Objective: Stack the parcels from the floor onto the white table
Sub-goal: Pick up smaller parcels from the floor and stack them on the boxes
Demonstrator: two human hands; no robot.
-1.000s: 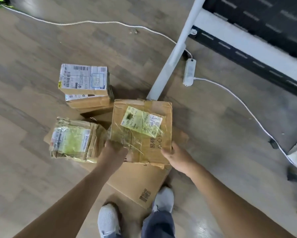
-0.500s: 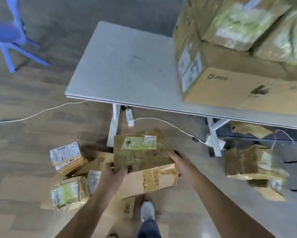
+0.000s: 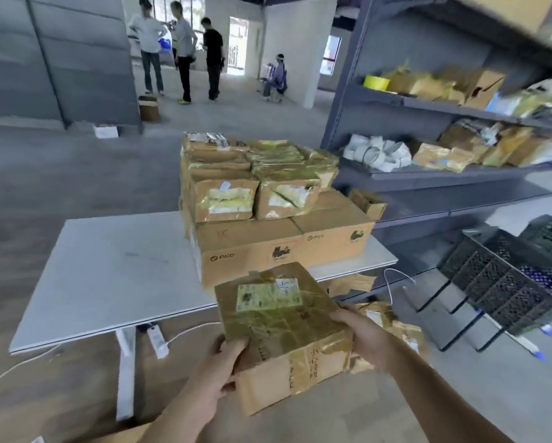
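Note:
I hold a taped brown cardboard parcel [image 3: 281, 327] with a pale green label in the air, just in front of the white table [image 3: 108, 276]. My left hand [image 3: 223, 366] grips its near left corner and my right hand [image 3: 364, 337] grips its right side. On the table's right half stands a stack of parcels [image 3: 255, 187]: two large brown boxes at the bottom and several smaller taped parcels on top. The held parcel sits level with the bottom boxes, slightly tilted.
A grey shelf rack [image 3: 428, 174] with goods stands to the right, with black crates [image 3: 505, 276] below it. More parcels [image 3: 386, 318] lie on the floor under the table's right end. A power strip [image 3: 156, 340] and white cable hang by the table leg. Several people [image 3: 178, 49] stand far behind.
I lifted the parcel off the floor pile up to table height, and my view swung from the floor to the table, the stack and the room.

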